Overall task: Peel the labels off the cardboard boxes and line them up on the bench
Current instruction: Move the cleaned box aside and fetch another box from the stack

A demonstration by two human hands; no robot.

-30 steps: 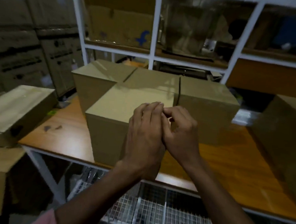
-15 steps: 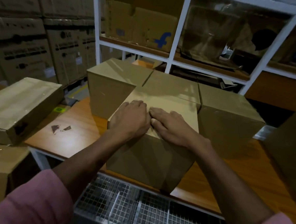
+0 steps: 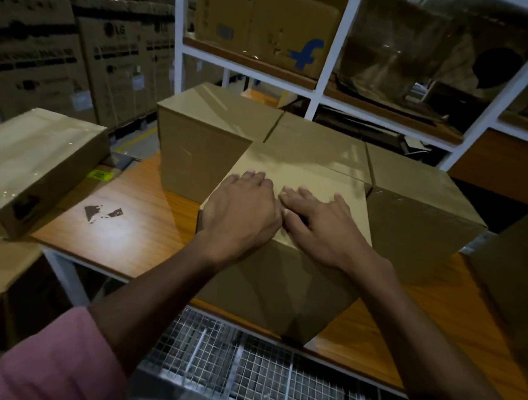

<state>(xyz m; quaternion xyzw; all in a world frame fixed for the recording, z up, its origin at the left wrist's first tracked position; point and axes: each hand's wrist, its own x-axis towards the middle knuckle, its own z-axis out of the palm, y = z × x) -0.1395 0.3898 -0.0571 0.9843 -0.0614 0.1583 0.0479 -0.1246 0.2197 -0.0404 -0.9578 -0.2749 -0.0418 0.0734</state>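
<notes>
Cardboard box (image 3: 286, 280) under flat hands (image 3: 282, 214), LG-printed cartons (image 3: 110, 66) behind

White shelving (image 3: 319, 89), wire mesh rack (image 3: 247, 373).

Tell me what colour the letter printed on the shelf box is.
Blue: a lowercase f on the brown shelf box, seen in the head view, the only one.

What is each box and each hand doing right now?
Front box: closed, on the bench, near corner past its edge.
Left box: closed, upright.
Right box: closed, upright.
Left hand: flat on front box.
Right hand: flat on front box.
</notes>
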